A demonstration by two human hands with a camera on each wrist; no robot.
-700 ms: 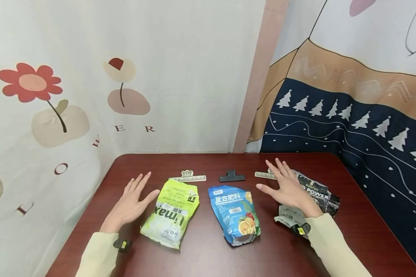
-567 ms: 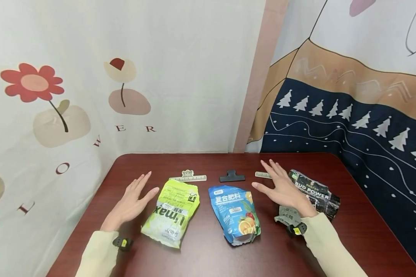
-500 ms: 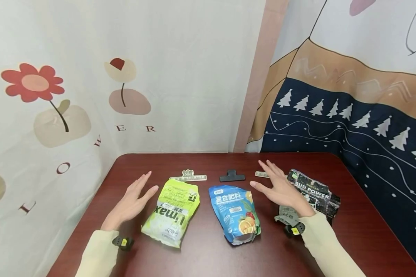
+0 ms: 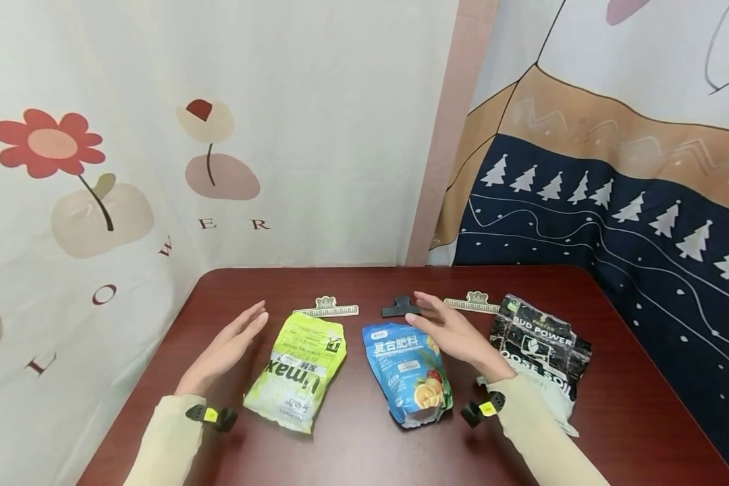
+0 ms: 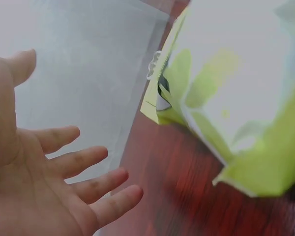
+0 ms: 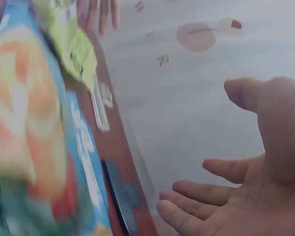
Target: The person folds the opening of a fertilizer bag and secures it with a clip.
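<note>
My left hand [image 4: 223, 352] hovers left of a yellow-green bag [image 4: 298, 371] printed with upside-down letters, fingers extended and holding nothing. In the left wrist view its palm [image 5: 34, 196] shows bare, apart from the bag. My right hand [image 4: 458, 337] is above the right edge of a blue pouch [image 4: 401, 378] with orange fruit on it, partly covering it in the head view. Its fingers are spread and loose in the right wrist view, with nothing in them. Behind the blue pouch lies a black clip [image 4: 395, 309], partly hidden by the right fingertips.
A black-and-white bag [image 4: 543, 337] lies at the right, partly behind the right forearm. Two pale ruler-edged clips [image 4: 327, 308] lie along the back of the dark red table [image 4: 364, 466]. Printed curtains [image 4: 340, 135] hang behind the table.
My right hand has moved left, from beside the black-and-white bag to over the blue pouch, uncovering the right pale clip. My left hand has turned slightly. The bags have not been moved.
</note>
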